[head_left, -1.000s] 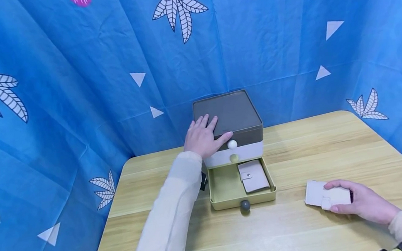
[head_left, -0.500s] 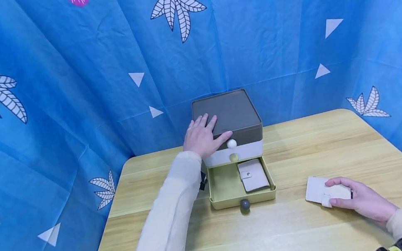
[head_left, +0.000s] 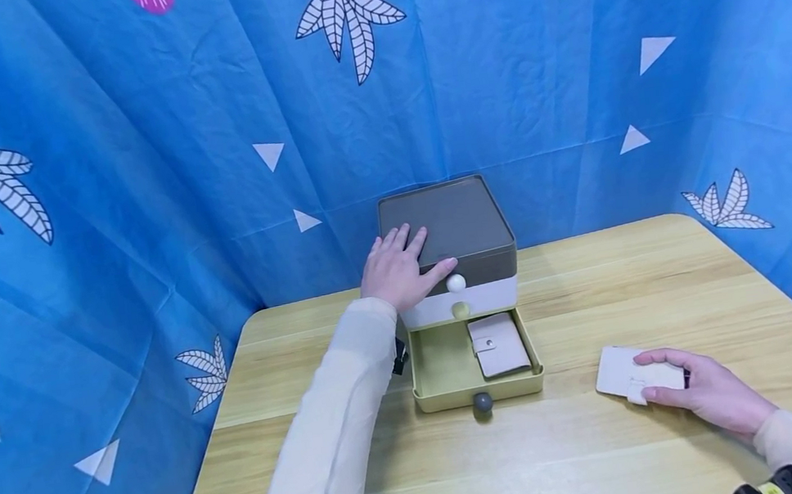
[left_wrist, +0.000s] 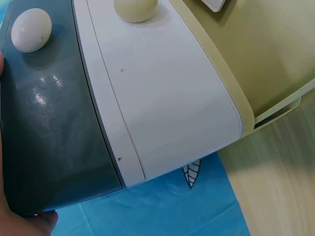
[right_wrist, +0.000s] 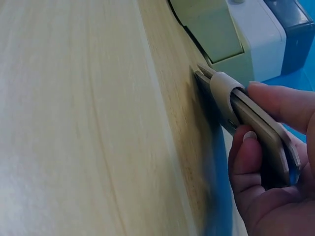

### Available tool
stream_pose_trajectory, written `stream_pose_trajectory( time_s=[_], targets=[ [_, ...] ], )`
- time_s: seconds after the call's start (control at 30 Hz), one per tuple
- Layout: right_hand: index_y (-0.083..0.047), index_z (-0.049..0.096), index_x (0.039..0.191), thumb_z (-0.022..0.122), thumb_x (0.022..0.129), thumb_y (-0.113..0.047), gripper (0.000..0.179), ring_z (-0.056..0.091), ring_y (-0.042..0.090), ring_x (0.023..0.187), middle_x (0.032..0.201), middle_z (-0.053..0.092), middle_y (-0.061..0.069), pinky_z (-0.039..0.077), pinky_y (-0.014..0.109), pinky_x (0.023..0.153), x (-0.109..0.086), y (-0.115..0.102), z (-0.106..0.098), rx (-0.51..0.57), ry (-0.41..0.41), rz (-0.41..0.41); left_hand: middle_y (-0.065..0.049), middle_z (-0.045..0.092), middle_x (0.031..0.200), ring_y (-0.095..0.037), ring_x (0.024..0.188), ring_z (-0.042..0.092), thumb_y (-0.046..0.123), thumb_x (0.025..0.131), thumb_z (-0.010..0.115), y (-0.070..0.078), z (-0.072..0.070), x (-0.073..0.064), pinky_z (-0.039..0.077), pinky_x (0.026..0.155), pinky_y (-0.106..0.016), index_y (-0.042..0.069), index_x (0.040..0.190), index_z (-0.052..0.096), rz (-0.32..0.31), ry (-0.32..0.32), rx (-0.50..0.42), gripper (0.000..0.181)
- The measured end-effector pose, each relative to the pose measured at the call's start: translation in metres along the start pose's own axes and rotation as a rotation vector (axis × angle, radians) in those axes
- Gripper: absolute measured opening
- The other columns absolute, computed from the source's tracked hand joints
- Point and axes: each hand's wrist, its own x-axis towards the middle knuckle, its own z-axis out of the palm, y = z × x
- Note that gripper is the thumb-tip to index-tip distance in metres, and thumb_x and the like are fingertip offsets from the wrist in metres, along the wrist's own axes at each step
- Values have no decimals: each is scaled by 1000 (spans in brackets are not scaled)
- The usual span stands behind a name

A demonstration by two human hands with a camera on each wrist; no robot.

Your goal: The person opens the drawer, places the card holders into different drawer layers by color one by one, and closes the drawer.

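Note:
My left hand [head_left: 399,271] lies with spread fingers on the dark grey top of a small stacked drawer unit [head_left: 466,214], its thumb reaching over the front edge near a white knob [head_left: 456,282]. The lowest, olive-green drawer [head_left: 440,361] is pulled out. Inside it, on the right, lies a white snap-strap wallet [head_left: 505,353]. Off to the right, my right hand [head_left: 718,389] grips a second white snap wallet [head_left: 613,373] between thumb and fingers. In the right wrist view that wallet [right_wrist: 261,130] is seen edge-on, its strap wrapped over the side, held above the table.
A light wooden table [head_left: 578,463] carries the drawer unit near its back edge. The white middle drawer [left_wrist: 167,98] and the grey upper drawer [left_wrist: 59,123] are closed. A blue patterned curtain [head_left: 529,58] hangs behind and on both sides.
My right hand and its wallet have shifted slightly, ending a little further left. The left hand stays on the drawer unit, and the drawer remains pulled out.

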Motion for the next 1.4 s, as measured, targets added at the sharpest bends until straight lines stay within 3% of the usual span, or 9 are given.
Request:
stream_pose_trajectory(
  time_s=[0.13, 0.57, 0.93, 1.23, 1.4],
  targets=[
    [-4, 53, 132, 74, 86, -26, 56, 56, 6, 91, 124, 55, 18, 45, 21, 75, 1, -4, 2, -34, 19, -27, -7, 20, 159, -23, 146, 13, 85, 82, 14, 0, 0, 0, 8, 118, -43, 23, 154, 23, 0, 2, -2, 95],
    [-4, 53, 131, 74, 86, -22, 53, 60, 9, 87, 116, 57, 19, 50, 25, 70, 1, -25, 5, -1, 43, -132, -7, 20, 159, -23, 146, 13, 84, 82, 16, -1, 0, 0, 7, 118, -42, 23, 154, 23, -3, 2, -9, 94],
    [-1, 49, 132, 71, 87, -10, 50, 60, 14, 88, 117, 51, 18, 54, 29, 69, 2, -41, 10, 110, 19, -186, -7, 20, 159, -23, 146, 13, 85, 81, 14, 1, 0, -1, 7, 118, -42, 24, 154, 23, -8, -2, -3, 96],
    [-2, 57, 126, 68, 90, -10, 39, 62, 12, 84, 113, 58, -1, 54, 28, 65, 3, -54, 13, 73, 59, -242, -7, 20, 159, -23, 146, 13, 84, 83, 16, 0, 0, -2, 8, 118, -42, 23, 154, 23, -6, 3, -13, 94],
    [-2, 58, 124, 68, 90, -8, 36, 64, 12, 82, 108, 62, -2, 55, 30, 64, 5, -63, 16, 94, 56, -274, -6, 20, 159, -23, 146, 14, 84, 82, 16, 0, -1, -2, 7, 118, -42, 24, 154, 24, -12, 4, -18, 94]
  ],
)
